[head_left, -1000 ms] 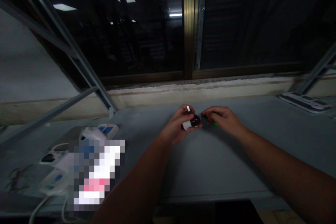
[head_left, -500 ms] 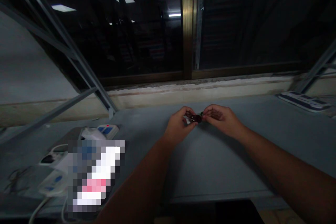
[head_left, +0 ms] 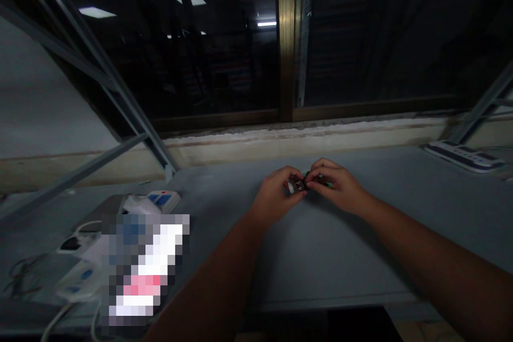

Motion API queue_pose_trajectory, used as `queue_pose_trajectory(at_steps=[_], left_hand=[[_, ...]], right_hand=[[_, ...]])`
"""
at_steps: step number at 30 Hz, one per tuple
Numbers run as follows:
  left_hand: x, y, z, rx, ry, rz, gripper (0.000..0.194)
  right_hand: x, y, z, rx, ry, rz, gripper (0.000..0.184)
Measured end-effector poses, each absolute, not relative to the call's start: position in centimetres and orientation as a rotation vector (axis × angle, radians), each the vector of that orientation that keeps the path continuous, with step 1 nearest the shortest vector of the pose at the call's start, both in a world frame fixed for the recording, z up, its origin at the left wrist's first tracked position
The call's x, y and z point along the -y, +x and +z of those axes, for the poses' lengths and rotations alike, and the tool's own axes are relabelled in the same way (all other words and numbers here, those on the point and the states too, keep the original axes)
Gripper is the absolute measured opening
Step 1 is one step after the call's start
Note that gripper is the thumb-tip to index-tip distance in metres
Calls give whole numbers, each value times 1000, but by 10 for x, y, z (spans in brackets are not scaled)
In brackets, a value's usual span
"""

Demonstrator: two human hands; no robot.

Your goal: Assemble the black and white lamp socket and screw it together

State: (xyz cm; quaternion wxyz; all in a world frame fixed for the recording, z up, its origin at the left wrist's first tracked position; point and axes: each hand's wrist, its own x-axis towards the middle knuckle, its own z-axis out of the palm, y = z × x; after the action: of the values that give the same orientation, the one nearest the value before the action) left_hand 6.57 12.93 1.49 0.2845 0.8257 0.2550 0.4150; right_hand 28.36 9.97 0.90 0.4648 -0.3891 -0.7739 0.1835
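Over the grey table [head_left: 320, 256], both my hands meet around a small dark object [head_left: 300, 185] with a few light marks and a whitish part on its left side. Its kind is too small and dim to make out. My left hand [head_left: 276, 195] pinches it from the left between thumb and fingers. My right hand [head_left: 334, 184] is closed at its right edge, fingertips touching or very near it. A bit of green [head_left: 329, 185] shows between the right thumb and fingers; what it belongs to is hidden.
At the left lie power strips [head_left: 164, 200] with cables, crumpled white pieces [head_left: 140, 206] and a pixelated bright patch [head_left: 156, 256]. Another power strip [head_left: 463, 156] sits at the back right. Metal frame legs [head_left: 148, 141] and a dark window [head_left: 216, 64] stand behind.
The dark object has turned in my left fingers, showing its light marks. My right fingers have come closer to it, and green now shows inside the right hand.
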Motion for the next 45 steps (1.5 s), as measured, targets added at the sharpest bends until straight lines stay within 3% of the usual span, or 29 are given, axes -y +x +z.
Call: queue_pose_trajectory(at_steps=[21, 27, 38, 45], left_hand=[[-125, 74, 8, -683, 1794, 1207, 40], [-125, 74, 8, -670, 1790, 1193, 42], [-131, 73, -2, -655, 1824, 1176, 40], [-132, 73, 3, -663, 1903, 1242, 28]], right_hand=[[-101, 284, 5, 1883, -834, 620, 32], [-99, 285, 9, 1952, -805, 526, 19], [-98, 291, 17, 2099, -804, 368, 18], [-98, 288, 3, 1854, -845, 723, 41]])
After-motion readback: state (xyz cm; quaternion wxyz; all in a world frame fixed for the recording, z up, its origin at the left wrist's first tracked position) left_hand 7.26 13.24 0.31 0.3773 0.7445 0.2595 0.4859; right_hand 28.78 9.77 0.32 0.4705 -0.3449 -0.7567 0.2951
